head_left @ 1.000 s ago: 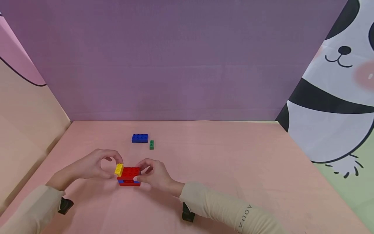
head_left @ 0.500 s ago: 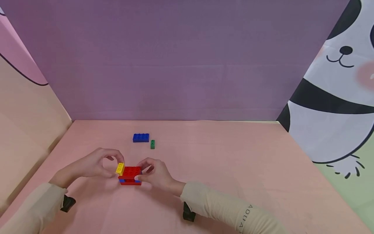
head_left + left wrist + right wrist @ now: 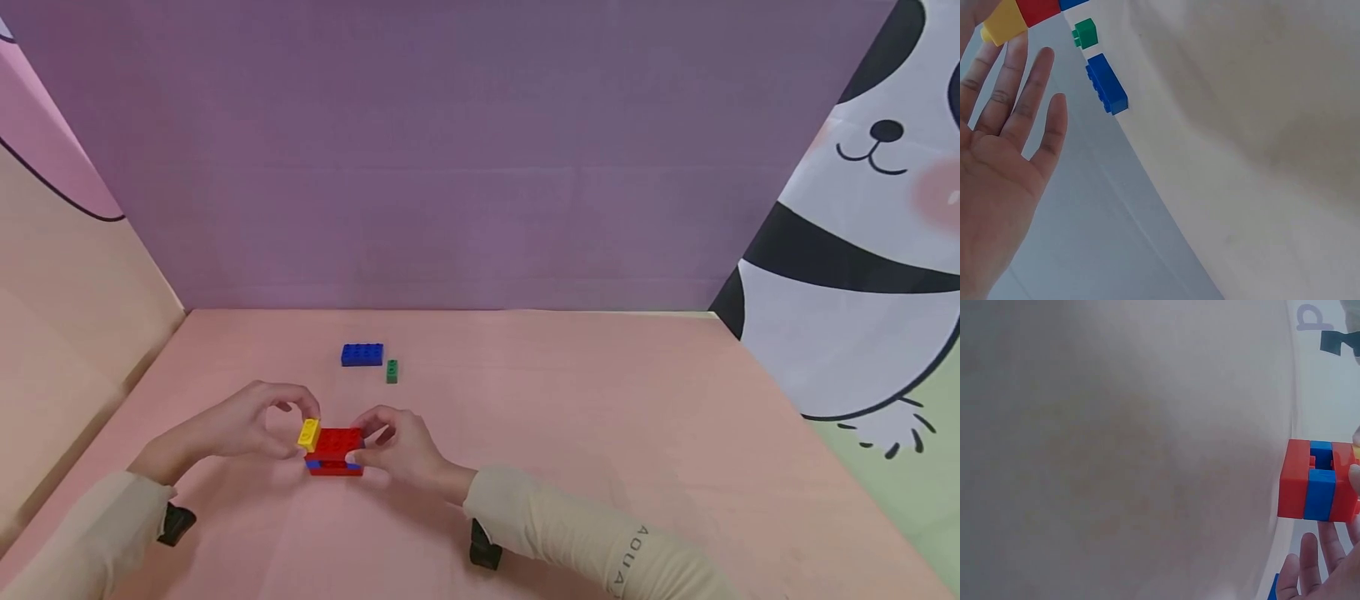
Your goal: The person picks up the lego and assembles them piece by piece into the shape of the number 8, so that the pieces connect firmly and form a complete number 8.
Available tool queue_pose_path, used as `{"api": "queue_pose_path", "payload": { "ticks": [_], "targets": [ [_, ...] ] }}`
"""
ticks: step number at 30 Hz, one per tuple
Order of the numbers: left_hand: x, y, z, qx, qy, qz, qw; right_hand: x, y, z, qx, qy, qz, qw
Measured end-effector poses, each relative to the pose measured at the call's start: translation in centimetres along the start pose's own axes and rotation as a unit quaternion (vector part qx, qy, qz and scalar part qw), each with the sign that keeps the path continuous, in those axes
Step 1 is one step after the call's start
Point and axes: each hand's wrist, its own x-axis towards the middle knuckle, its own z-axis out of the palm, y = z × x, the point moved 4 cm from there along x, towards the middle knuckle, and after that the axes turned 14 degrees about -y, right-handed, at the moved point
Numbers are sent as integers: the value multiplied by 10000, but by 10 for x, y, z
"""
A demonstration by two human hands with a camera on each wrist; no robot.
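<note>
My left hand point(image 3: 243, 423) pinches a yellow brick point(image 3: 309, 435) between thumb and index finger, at the left end of a brick stack. That stack point(image 3: 335, 445) has red bricks above and below, with blue bricks point(image 3: 1320, 495) and a gap between them. The yellow brick sits at the top red brick's left edge; whether it is pressed fully down I cannot tell. Gripping the stack's right end are the thumb and fingers of my right hand point(image 3: 405, 448). In the left wrist view, the other left fingers point(image 3: 1022, 115) stretch out behind the yellow brick.
Farther back on the pink table point(image 3: 570, 433) lie a blue brick point(image 3: 362, 355) and a small green brick point(image 3: 392, 372), side by side. A purple wall point(image 3: 465, 167) rises behind the table. A panda picture point(image 3: 847, 333) covers the right side.
Both hands keep the same hold, and the yellow brick stays at the stack's left end. The whole view has shifted very slightly.
</note>
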Motion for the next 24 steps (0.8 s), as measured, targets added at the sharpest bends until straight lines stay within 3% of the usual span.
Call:
{"api": "queue_pose_path", "payload": {
  "ticks": [24],
  "targets": [
    [-2,1,1,-45,-57,-166,9998,0,0,0,-3,-16,48,10000]
  ]
}}
